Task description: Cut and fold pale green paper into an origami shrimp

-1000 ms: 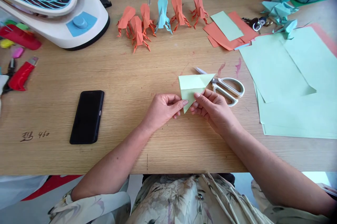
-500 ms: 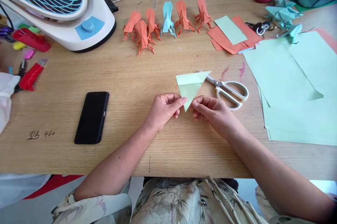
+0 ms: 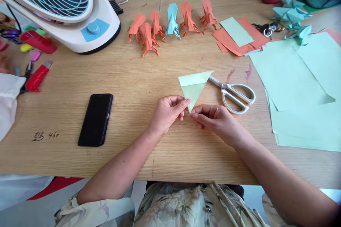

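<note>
A light green sheet of paper, folded into a triangle with a band along its top edge, points down toward me. My left hand pinches its left side near the bottom, thumb on top and fingers beneath. At the lower tip, my right hand has thumb and forefinger closed together against the paper's point. Just right of the paper lie scissors with white handles, the blade ends partly under the paper's right corner.
Folded orange paper figures and a blue one stand behind. Green sheets lie at right, near orange paper. A phone, a fan and a red cutter are at left.
My right hand has moved left and slightly down, from beside the paper to its lower tip. The left hand keeps its pinch. The whole view has shifted slightly.
</note>
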